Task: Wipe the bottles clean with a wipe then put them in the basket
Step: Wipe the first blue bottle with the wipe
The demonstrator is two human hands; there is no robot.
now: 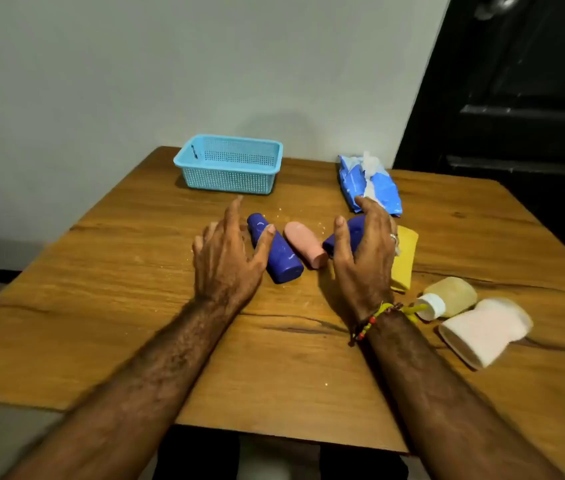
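Three bottles lie on their sides mid-table: a dark blue bottle [279, 251], a pink bottle [305, 244] and a second blue bottle [352, 230]. My left hand [229, 258] hovers open beside the first blue bottle, thumb over it. Spread above the second blue bottle, my right hand [366, 251] partly hides it and holds nothing. A light blue mesh basket [229, 164] stands at the far edge with nothing visible inside. A blue wipes pack [369, 185] lies far right, a wipe sticking out of it.
A yellow cloth [405, 258] lies just right of my right hand. A yellowish bottle with a white cap [450, 299] and a pale pink bottle [485, 330] lie at the right. The wooden table [101, 306] meets a wall; a dark door stands at the right.
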